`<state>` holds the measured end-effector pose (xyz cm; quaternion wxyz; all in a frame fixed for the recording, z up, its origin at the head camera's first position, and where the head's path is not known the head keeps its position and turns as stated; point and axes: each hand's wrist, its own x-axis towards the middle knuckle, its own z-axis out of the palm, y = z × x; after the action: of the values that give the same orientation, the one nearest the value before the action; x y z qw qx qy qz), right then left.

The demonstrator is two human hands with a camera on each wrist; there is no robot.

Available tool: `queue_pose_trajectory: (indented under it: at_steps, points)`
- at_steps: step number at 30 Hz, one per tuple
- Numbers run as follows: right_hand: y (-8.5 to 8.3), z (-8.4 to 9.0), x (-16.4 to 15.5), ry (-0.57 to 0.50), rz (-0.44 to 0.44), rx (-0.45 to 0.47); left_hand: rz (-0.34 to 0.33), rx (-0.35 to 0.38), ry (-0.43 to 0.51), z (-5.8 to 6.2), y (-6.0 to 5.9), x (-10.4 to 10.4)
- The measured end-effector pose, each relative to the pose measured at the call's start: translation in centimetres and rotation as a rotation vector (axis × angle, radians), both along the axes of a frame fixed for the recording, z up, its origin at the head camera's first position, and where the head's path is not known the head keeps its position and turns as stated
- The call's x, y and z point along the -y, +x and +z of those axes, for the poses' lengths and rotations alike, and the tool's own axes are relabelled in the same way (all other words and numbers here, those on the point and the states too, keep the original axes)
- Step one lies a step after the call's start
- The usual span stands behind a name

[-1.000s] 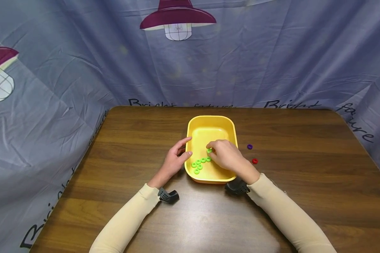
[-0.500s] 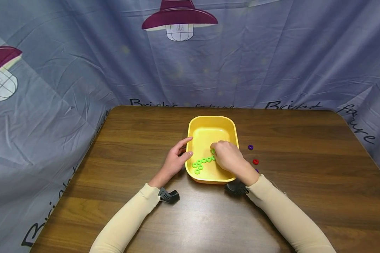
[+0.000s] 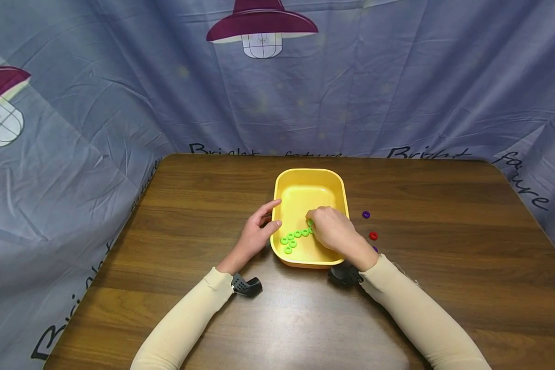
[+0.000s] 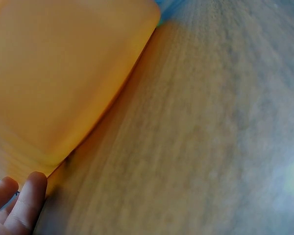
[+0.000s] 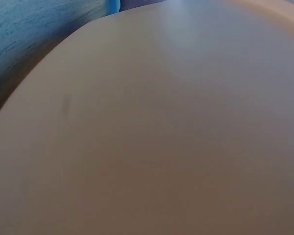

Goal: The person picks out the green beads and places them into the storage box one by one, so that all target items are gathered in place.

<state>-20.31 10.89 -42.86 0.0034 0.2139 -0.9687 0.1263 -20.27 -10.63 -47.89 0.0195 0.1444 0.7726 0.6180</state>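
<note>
A yellow rectangular tray [image 3: 307,265] stands on the wooden table in the head view. Inside it, several small green rings [image 3: 298,234] lie in a bent line towards the near left. My right hand [image 3: 334,230] reaches down into the tray over its right side, and its fingertips pinch a green ring at the right end of that line. The hand itself partly hides this ring. At the tray's left side, my left hand [image 3: 254,234] touches the rim with loosely spread fingers. Its fingertips [image 4: 34,188] meet the tray's wall in the left wrist view.
To the right of the tray lie a purple ring [image 3: 366,215] and a red ring [image 3: 373,236]. Another purple ring [image 3: 375,249] is mostly hidden by the right wrist. A blue printed curtain [image 3: 365,87] hangs behind the table [image 3: 444,221]. A blurred close surface fills the right wrist view.
My right hand has shifted slightly rightward inside the tray with the green ring at its fingertips, then stays almost still. My left hand keeps its place on the rim.
</note>
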Motion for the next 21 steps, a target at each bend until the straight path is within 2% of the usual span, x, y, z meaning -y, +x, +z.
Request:
queue_pose_trajectory:
  at_steps: [21]
  points:
    - [0.02,-0.15,-0.18,-0.015,0.022,-0.033,-0.010,-0.008,0.026,0.14,-0.03,-0.12]
